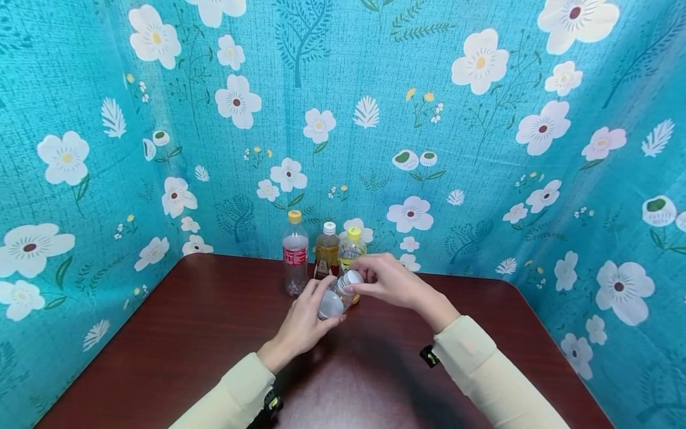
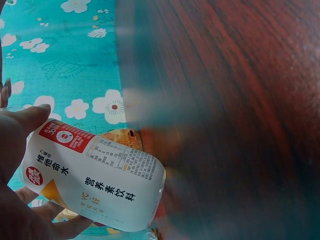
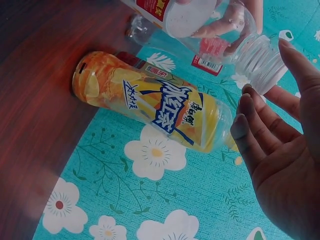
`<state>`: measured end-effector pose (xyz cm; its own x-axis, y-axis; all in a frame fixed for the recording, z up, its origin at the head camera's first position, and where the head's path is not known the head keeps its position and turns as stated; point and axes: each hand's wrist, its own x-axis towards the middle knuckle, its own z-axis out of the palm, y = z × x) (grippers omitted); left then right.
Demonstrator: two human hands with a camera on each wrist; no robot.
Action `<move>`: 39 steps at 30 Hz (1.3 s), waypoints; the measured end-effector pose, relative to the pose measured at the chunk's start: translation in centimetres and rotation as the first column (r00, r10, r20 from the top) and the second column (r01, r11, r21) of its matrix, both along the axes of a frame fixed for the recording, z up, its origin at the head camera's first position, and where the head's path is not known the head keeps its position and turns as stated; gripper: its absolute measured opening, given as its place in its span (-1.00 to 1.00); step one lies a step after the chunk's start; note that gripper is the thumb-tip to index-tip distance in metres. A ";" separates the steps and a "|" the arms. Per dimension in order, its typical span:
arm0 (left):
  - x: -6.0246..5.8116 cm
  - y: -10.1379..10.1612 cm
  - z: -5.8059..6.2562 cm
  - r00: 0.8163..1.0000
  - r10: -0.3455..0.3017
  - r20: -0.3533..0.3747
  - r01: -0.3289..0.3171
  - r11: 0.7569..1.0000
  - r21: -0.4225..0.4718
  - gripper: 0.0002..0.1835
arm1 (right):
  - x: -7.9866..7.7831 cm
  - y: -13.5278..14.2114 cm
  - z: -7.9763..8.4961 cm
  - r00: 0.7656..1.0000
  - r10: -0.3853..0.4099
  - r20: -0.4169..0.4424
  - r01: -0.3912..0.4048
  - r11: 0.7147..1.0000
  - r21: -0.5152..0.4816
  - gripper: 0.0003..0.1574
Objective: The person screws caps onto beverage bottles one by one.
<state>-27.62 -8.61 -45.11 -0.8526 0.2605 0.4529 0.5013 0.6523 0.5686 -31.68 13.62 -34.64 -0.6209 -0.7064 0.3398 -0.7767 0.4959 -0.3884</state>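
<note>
My left hand [image 1: 302,322] grips a clear plastic bottle around its body, tilted above the table with its neck toward the upper right. A white printed label [image 2: 95,180] wraps the bottle, facing the left wrist camera. At the bottle's mouth, my right hand [image 1: 393,283] pinches the whitish cap [image 1: 351,279] between thumb and fingers. The neck [image 3: 255,57] looks clear and ridged in the right wrist view. Just behind the hands stands a yellow-capped iced tea bottle [image 3: 165,107], its label orange and yellow.
On the dark red-brown table [image 1: 230,333], a red-labelled bottle with a yellow cap [image 1: 295,253] stands left of a white-capped bottle with brownish sides [image 1: 327,247]. Both are near the back edge. A blue floral curtain [image 1: 343,119] surrounds the table's back and sides.
</note>
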 end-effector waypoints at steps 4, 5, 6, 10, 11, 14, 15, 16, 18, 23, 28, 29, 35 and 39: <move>0.0 0.0 0.1 1.000 0.001 0.008 -0.001 1.000 0.001 -0.15 | 0.2 -0.1 0.1 1.000 -0.007 -0.002 0.007 1.000 0.017 -0.60; 0.0 0.0 0.1 1.000 0.001 0.011 -0.001 1.000 0.001 -0.14 | 0.2 -0.2 0.1 1.000 -0.010 -0.005 0.010 1.000 0.023 -0.59; 0.0 0.0 0.1 1.000 0.001 0.013 -0.001 1.000 -0.001 -0.14 | 0.3 -0.2 0.2 1.000 -0.015 -0.008 0.015 0.999 0.031 -0.58; 0.1 0.0 0.1 1.000 0.001 0.024 -0.001 1.000 -0.001 -0.13 | 0.3 -0.3 0.1 0.999 -0.033 -0.017 0.034 0.998 0.056 -0.57; 0.1 0.0 0.1 1.000 0.002 0.025 -0.002 1.000 -0.001 -0.13 | 0.3 -0.3 0.1 0.999 -0.037 -0.018 0.038 0.997 0.061 -0.58; 0.1 0.0 0.1 1.000 0.004 0.028 -0.004 1.000 0.002 -0.13 | 0.3 -0.4 0.1 0.999 -0.046 -0.018 0.047 0.997 0.065 -0.59; 0.1 0.0 0.1 1.000 0.004 0.027 -0.004 1.000 0.001 -0.13 | 0.3 -0.4 0.0 0.999 -0.047 -0.019 0.048 0.997 0.066 -0.58; 0.1 0.0 0.1 1.000 0.004 0.027 -0.004 1.000 0.002 -0.13 | 0.3 -0.4 0.0 0.999 -0.047 -0.022 0.049 0.997 0.068 -0.58; 0.1 0.0 0.1 1.000 0.004 0.028 -0.004 1.000 -0.001 -0.13 | 0.3 -0.5 0.0 0.998 -0.050 -0.034 0.052 0.996 0.073 -0.59; 0.0 0.1 0.0 1.000 0.001 0.018 -0.001 1.000 -0.010 -0.13 | 0.3 -0.9 0.1 0.993 -0.103 -0.051 0.107 0.990 0.091 -0.66; 0.0 0.1 0.1 1.000 -0.007 0.002 0.007 1.000 -0.008 -0.13 | 0.4 -1.4 -0.1 0.971 -0.223 -0.083 0.231 0.967 0.104 -0.52; 0.0 0.0 0.1 1.000 -0.009 0.001 0.009 1.000 -0.006 -0.13 | 0.4 -1.4 -0.2 0.966 -0.242 -0.092 0.251 0.962 0.108 -0.50; 0.0 0.0 0.0 1.000 -0.014 -0.009 0.014 1.000 0.002 -0.13 | 0.2 -0.9 -0.1 0.972 -0.226 -0.065 0.232 0.966 0.115 -0.34; 0.0 0.0 0.0 1.000 -0.006 0.006 0.006 1.000 0.000 -0.12 | 0.3 0.0 0.5 0.994 -0.104 0.019 0.101 0.989 0.105 -0.35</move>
